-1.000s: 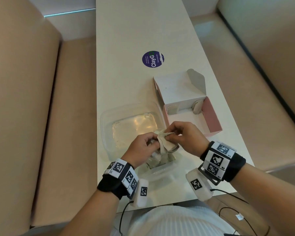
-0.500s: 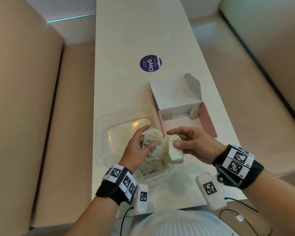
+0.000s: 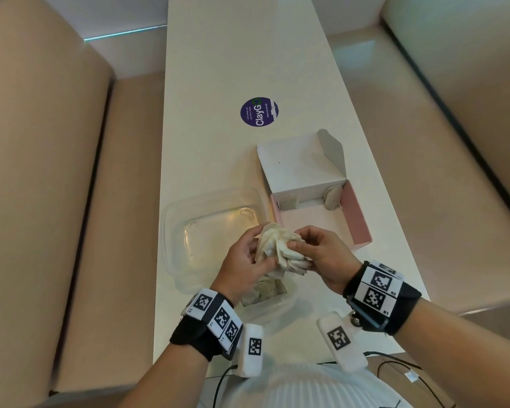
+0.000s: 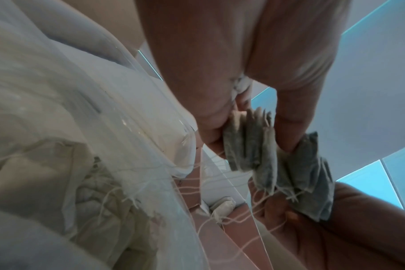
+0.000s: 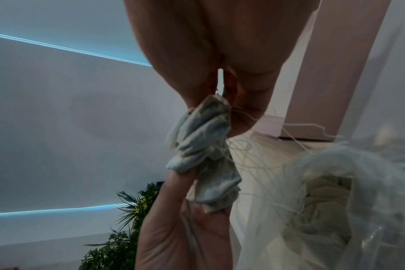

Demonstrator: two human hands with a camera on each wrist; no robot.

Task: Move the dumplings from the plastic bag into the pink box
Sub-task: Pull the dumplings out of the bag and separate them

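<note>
A bunch of cream cloth dumplings (image 3: 280,248) with loose strings hangs just above the crumpled plastic bag (image 3: 265,298) at the table's near edge. My left hand (image 3: 245,260) grips the bunch from the left and my right hand (image 3: 321,254) pinches it from the right. In the left wrist view my thumb and fingers clamp several dumplings (image 4: 250,142). The right wrist view has my fingertips pinching the top of the bunch (image 5: 201,142). The open pink box (image 3: 357,213) lies just beyond my right hand, with two dumplings (image 3: 287,200) against its back wall. More dumplings show inside the bag (image 5: 324,201).
A clear plastic container (image 3: 174,231) sits left of the pink box, under and beyond my left hand. A purple round sticker (image 3: 259,111) marks the table further off. Beige benches flank the narrow white table (image 3: 218,69) on both sides.
Half a second ago my right hand held one dumpling apart from the left hand's bunch. Now both hands have closed together on one bunch, slightly further from me.
</note>
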